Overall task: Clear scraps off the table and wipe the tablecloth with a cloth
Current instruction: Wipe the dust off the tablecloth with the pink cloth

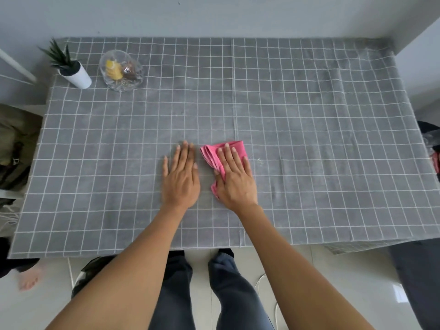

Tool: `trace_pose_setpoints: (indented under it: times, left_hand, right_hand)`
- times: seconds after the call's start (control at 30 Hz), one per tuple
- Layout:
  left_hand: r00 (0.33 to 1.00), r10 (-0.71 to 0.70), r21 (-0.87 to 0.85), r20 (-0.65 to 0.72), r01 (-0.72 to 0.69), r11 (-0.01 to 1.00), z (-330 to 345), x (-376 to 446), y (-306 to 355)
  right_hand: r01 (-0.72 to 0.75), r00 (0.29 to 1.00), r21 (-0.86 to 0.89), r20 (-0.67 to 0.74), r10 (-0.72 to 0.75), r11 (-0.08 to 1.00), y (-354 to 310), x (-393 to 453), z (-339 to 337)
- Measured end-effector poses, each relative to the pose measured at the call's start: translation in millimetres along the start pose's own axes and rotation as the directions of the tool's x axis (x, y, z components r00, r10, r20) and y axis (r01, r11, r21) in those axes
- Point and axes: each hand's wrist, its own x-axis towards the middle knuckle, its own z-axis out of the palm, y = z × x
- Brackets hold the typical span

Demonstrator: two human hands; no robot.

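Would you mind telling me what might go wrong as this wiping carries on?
1. The small pale crumbs just right of the pink cloth could be pushed along the tablecloth rather than picked up.
2. The tablecloth already shows creases; the right hand pressing the cloth may bunch it, though the flat left hand probably steadies it.
3. Wide strokes toward the far left could knock the glass bowl or potted plant.

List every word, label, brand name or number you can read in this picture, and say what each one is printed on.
There is no readable text in this view.
The pink cloth, the grey checked tablecloth and the white plant pot show no print.
The yellow item in the glass bowl may carry a label, but it is too small and distorted by the glass to read.
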Motion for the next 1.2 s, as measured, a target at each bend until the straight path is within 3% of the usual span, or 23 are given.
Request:
trace_pose_setpoints:
  times: [0.13,0.23,0.37,0.43,0.57,0.67,0.73,0.83,1.0,1.07,1.13,1.2]
  left_hand:
    - [1.000,-0.011,0.005,0.001,0.011,1.000,-1.2,-1.5,1.3]
    - [1.000,-0.006,-0.005,0.005,0.006,1.000,0.2,-1.3,0.3]
    - [1.000,-0.012,-0.006,-0.002,0.012,1.000,0.4,-1.6,0.9]
    - [1.000,-0.015,0.001,-0.004,0.015,1.000,0.7,-2.0,1.0]
    - [1.000,-0.021,0.003,-0.009,0.021,1.000,1.2,-0.9,1.3]
    - [1.000,-0.011,-0.006,-0.008,0.011,1.000,1.4,-1.4,0.9]
    - [1.000,-0.008,-0.012,-0.004,0.008,1.000,1.7,-1.6,0.0]
    - [1.000,-0.008,-0.009,-0.009,0.008,1.000,1.1,-1.4,0.0]
    - [1.000,-0.018,-0.015,-0.011,0.017,1.000,0.5,-1.3,1.9]
    - [1.000,-0.025,-0.018,-0.010,0.024,1.000,0.2,-0.9,2.3]
    - [1.000,-0.025,-0.015,-0.010,0.025,1.000,0.1,-1.3,2.6]
    - [1.000,-0.021,-0.014,-0.016,0.021,1.000,-0.4,-1.0,2.6]
  right_hand:
    - [-0.026,1.000,-0.057,0.003,0.026,0.998,34.7,-10.1,-8.5]
    - [-0.188,0.981,-0.089,-0.058,0.184,0.978,78.0,-20.2,-24.5]
    - [-0.483,0.860,0.042,-0.165,0.483,0.875,69.4,-17.8,-24.4]
    - [-0.547,0.822,0.038,-0.166,0.545,0.836,42.7,-9.0,-16.8]
    - [-0.259,0.965,-0.028,-0.057,0.257,0.965,1.5,-7.7,-0.7]
    - [-0.129,0.991,-0.033,-0.030,0.128,0.991,21.1,-10.6,-7.3]
    - [-0.175,0.982,-0.048,-0.075,0.171,0.983,47.1,-13.7,-16.0]
    - [-0.367,0.921,0.015,-0.135,0.365,0.930,68.3,-15.9,-24.7]
    - [-0.577,0.786,0.128,-0.180,0.591,0.807,30.3,-10.8,-17.2]
    - [-0.491,0.855,0.058,-0.157,0.494,0.869,6.1,-12.3,-6.1]
    - [-0.303,0.947,0.024,-0.103,0.303,0.953,-6.7,-16.9,2.4]
    - [-0.120,0.992,0.031,-0.044,0.122,0.992,3.1,-20.2,-0.2]
